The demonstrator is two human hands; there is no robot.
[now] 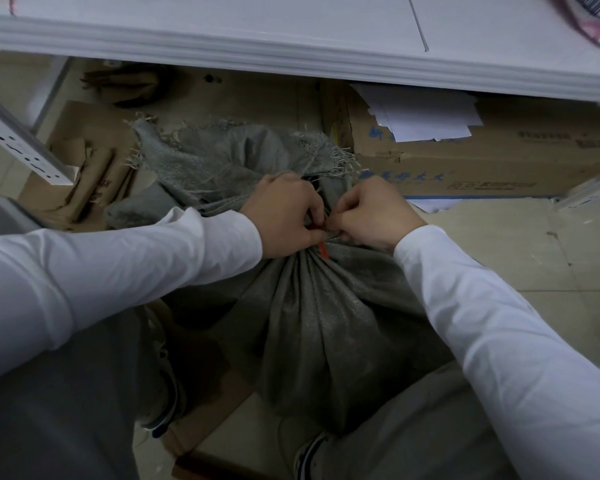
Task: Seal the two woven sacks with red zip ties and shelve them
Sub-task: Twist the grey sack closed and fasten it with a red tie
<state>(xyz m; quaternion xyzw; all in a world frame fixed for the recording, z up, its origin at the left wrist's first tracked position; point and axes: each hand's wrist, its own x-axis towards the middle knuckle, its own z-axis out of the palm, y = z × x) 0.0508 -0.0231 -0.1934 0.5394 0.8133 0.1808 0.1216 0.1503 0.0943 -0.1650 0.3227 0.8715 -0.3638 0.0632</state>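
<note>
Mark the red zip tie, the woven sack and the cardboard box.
red zip tie (323, 250): head view, loose tail end.
woven sack (312, 323): head view, pleated body.
cardboard box (499, 168): head view, front wall.

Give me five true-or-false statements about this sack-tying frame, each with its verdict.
1. The left hand and right hand both pinch the zip tie at the gathered neck of the grey woven sack. True.
2. The zip tie is blue. False: it is red.
3. The sack already lies on the white shelf. False: it stands down between the person's legs, below the shelf.
4. White papers lie on the cardboard box at the right. True.
5. The sack's open edge above the neck is frayed. True.
</note>
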